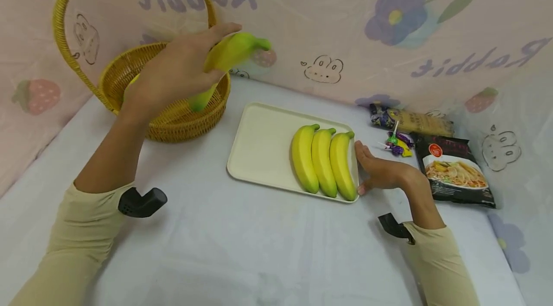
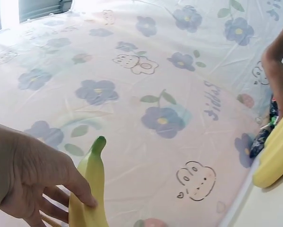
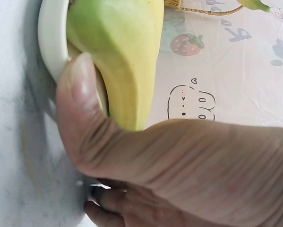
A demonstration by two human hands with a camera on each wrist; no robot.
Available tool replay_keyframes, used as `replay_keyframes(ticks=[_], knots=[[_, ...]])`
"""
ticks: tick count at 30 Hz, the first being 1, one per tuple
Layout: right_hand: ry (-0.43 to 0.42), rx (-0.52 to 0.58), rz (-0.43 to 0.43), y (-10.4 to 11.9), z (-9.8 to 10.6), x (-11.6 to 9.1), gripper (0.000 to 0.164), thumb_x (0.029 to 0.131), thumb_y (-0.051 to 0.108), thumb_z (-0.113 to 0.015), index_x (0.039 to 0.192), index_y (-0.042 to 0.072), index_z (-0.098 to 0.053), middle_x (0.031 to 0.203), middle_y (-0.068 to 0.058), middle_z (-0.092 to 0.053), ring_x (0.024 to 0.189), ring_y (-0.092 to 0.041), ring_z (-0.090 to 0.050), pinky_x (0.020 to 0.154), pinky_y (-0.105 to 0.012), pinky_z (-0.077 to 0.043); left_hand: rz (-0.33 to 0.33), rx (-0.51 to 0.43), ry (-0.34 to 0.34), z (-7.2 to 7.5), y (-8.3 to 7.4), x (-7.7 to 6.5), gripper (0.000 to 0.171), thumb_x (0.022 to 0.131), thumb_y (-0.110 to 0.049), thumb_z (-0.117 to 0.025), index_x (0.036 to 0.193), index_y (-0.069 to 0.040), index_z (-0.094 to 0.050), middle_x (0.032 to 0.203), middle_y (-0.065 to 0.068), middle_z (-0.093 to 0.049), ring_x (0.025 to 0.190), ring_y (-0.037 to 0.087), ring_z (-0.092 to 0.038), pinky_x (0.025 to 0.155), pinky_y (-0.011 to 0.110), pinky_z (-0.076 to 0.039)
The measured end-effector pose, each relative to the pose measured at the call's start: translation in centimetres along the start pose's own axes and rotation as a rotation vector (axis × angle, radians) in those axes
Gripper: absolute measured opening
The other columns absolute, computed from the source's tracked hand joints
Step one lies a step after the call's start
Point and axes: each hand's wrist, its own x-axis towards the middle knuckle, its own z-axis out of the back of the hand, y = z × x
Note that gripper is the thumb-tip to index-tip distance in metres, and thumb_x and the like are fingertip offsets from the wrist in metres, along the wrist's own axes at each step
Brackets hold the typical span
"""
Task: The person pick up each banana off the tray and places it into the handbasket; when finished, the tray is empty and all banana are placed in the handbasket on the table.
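Note:
In the head view my left hand (image 1: 179, 68) grips a yellow banana (image 1: 229, 54) with a green stem, above the right side of a wicker basket (image 1: 186, 123). The left wrist view shows the thumb and fingers on either side of this banana (image 2: 90, 189). Three bananas (image 1: 323, 162) lie side by side at the right end of a cream tray (image 1: 263, 147). My right hand (image 1: 382, 171) is spread along the tray's right edge. In the right wrist view its thumb (image 3: 82, 104) touches the tray rim (image 3: 51, 38), close to the nearest banana (image 3: 127, 61).
A tall handle (image 1: 62, 22) arches over the basket. Right of the tray lie lollipops (image 1: 398, 142), a long pack (image 1: 414, 121) and a black noodle packet (image 1: 458, 169). A printed curtain (image 1: 294, 22) stands behind the white table (image 1: 242, 243).

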Motion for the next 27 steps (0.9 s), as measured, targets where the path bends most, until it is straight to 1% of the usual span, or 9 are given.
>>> replay_keyframes(ticks=[1,3,5,8,12,17,21,24,27], knots=[[-0.003,-0.002,0.002,0.0,0.0,0.0,0.135,0.086,0.036,-0.082,0.16,-0.005,0.023,0.167,-0.035,0.023,0.157,-0.054,0.013,0.125,-0.071,-0.002,0.008,0.003,0.001,0.3,0.2,0.0,0.078,0.103,-0.013,-0.059,0.167,-0.035,-0.021,0.153,0.014,-0.054,0.115,0.034,-0.06,0.101,0.052,-0.056],[-0.001,0.01,0.001,-0.1,0.1,-0.2,0.135,0.086,0.035,-0.082,0.16,-0.005,0.024,0.167,-0.035,0.023,0.157,-0.054,0.014,0.125,-0.072,-0.002,0.023,0.007,0.011,0.8,0.5,-0.1,0.076,0.103,-0.011,-0.059,0.168,-0.029,-0.023,0.161,0.013,-0.049,0.128,0.036,-0.054,0.114,0.059,-0.046],[0.01,0.025,-0.008,-0.1,0.0,-0.2,0.135,0.086,0.036,-0.081,0.16,-0.003,0.025,0.167,-0.034,0.024,0.157,-0.054,0.015,0.125,-0.072,-0.001,0.04,0.025,0.023,1.3,0.9,-0.3,0.076,0.102,-0.01,-0.059,0.167,-0.027,-0.025,0.163,0.014,-0.046,0.132,0.038,-0.051,0.116,0.062,-0.044],[0.021,0.028,-0.012,-0.1,0.0,-0.3,0.135,0.087,0.037,-0.081,0.16,-0.001,0.026,0.167,-0.034,0.025,0.157,-0.054,0.015,0.124,-0.072,0.0,0.058,0.067,0.028,1.8,1.5,-0.6,0.075,0.101,-0.009,-0.06,0.167,-0.027,-0.028,0.161,0.019,-0.046,0.129,0.041,-0.049,0.111,0.065,-0.045],[0.009,0.014,0.002,-0.1,0.0,-0.1,0.135,0.087,0.035,-0.081,0.16,-0.003,0.025,0.166,-0.034,0.024,0.157,-0.054,0.015,0.124,-0.072,-0.001,0.078,0.116,0.033,2.1,2.1,-0.8,0.073,0.102,-0.01,-0.061,0.166,-0.025,-0.031,0.162,0.026,-0.04,0.129,0.046,-0.046,0.107,0.067,-0.047],[0.022,0.015,-0.021,0.0,0.2,-0.3,0.134,0.088,0.038,-0.08,0.16,0.0,0.027,0.167,-0.034,0.024,0.157,-0.054,0.014,0.124,-0.073,-0.001,0.115,0.167,0.082,2.2,2.7,-0.7,0.072,0.101,-0.01,-0.061,0.165,-0.023,-0.032,0.158,0.034,-0.035,0.126,0.05,-0.046,0.103,0.068,-0.049],[0.02,0.008,-0.015,0.0,0.3,-0.3,0.135,0.088,0.038,-0.08,0.16,-0.001,0.027,0.167,-0.034,0.024,0.157,-0.054,0.014,0.124,-0.072,-0.001,0.113,0.209,0.111,2.1,3.4,-0.3,0.071,0.099,-0.007,-0.062,0.164,-0.016,-0.035,0.152,0.034,-0.041,0.121,0.048,-0.046,0.099,0.064,-0.048],[0.016,0.011,-0.012,0.0,0.3,-0.2,0.135,0.087,0.037,-0.081,0.16,-0.002,0.027,0.167,-0.034,0.025,0.157,-0.054,0.015,0.125,-0.072,0.0,0.114,0.212,0.119,2.0,3.9,-0.1,0.07,0.098,-0.006,-0.065,0.162,-0.012,-0.038,0.145,0.03,-0.049,0.114,0.043,-0.047,0.093,0.058,-0.046],[0.022,0.009,-0.024,0.0,0.2,-0.2,0.134,0.088,0.037,-0.08,0.16,-0.001,0.027,0.167,-0.033,0.024,0.157,-0.054,0.014,0.125,-0.072,-0.001,0.142,0.195,0.127,1.8,4.4,-0.1,0.07,0.096,-0.008,-0.068,0.161,-0.012,-0.041,0.133,0.026,-0.055,0.106,0.038,-0.048,0.086,0.052,-0.045]])
